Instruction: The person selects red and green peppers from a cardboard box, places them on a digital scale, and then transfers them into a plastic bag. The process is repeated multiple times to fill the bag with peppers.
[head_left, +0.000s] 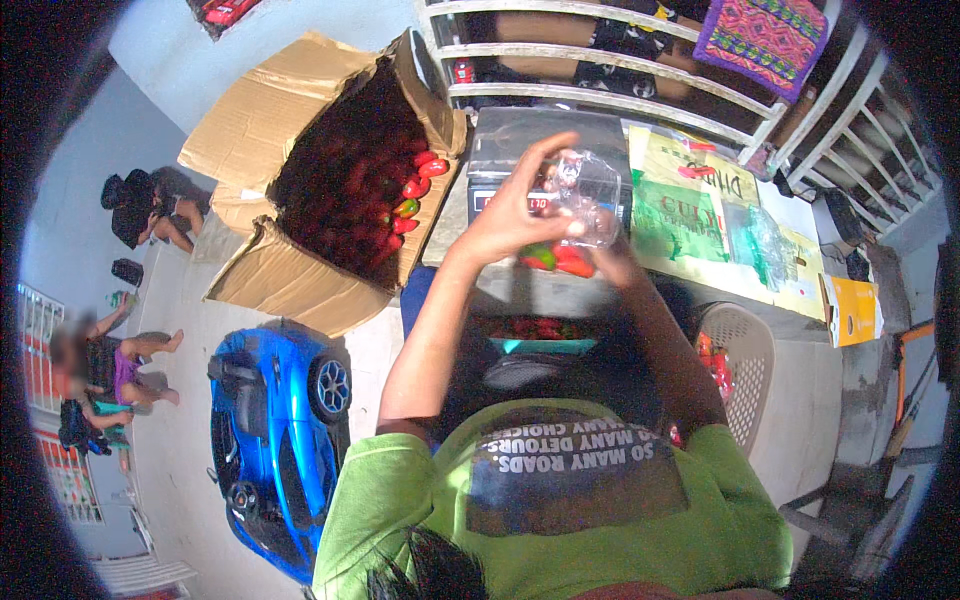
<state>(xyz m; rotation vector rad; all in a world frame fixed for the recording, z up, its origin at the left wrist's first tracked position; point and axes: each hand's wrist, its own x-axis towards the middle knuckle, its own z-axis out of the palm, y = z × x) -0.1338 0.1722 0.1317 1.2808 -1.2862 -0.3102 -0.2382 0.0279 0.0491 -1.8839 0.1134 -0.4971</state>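
Note:
My left hand (520, 210) curls its thumb and fingers round a clear, shiny plastic container (590, 195), raised over the work table. Against its lower right side is my right hand (615, 262), slightly blurred, with its fingertips partly hidden by the plastic. Just below the container lie red and green peppers (560, 260). Behind my left hand stands a dark weighing scale (485, 195) with a lit red display, partly covered by my fingers. In front of my lap, more red peppers (540, 327) sit in a green tray (540, 346).
A big open cardboard box (300, 285) of red peppers stands at left. Printed yellow-green sheets (680, 215) and clear plastic (760, 245) lie at right, above a beige basket (745, 370). A blue toy car (290, 430) is on the floor. People (130, 365) sit far left.

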